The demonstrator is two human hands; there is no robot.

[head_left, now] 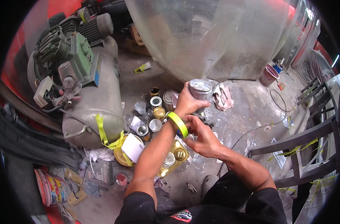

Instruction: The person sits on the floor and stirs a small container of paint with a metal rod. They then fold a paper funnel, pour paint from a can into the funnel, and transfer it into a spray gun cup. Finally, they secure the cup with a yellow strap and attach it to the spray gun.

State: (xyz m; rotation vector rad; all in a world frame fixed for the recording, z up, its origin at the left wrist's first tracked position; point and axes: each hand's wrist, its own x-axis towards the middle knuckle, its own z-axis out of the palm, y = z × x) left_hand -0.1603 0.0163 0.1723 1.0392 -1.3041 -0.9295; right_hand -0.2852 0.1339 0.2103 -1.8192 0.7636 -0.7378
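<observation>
Two hands [187, 103] [204, 140], left holding can [200, 90], right at yellow tape [178, 125]

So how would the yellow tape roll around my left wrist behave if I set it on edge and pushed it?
The tape roll would probably roll easily, since it's round. It's likely light for its size, being a hollow ring. Its narrow band suggests it could tip over.

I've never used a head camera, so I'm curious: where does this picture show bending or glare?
In the head view, shapes bow toward the dark rounded rim; in that same head view, highlights shine on the silver can and the hanging plastic sheeting.
</observation>
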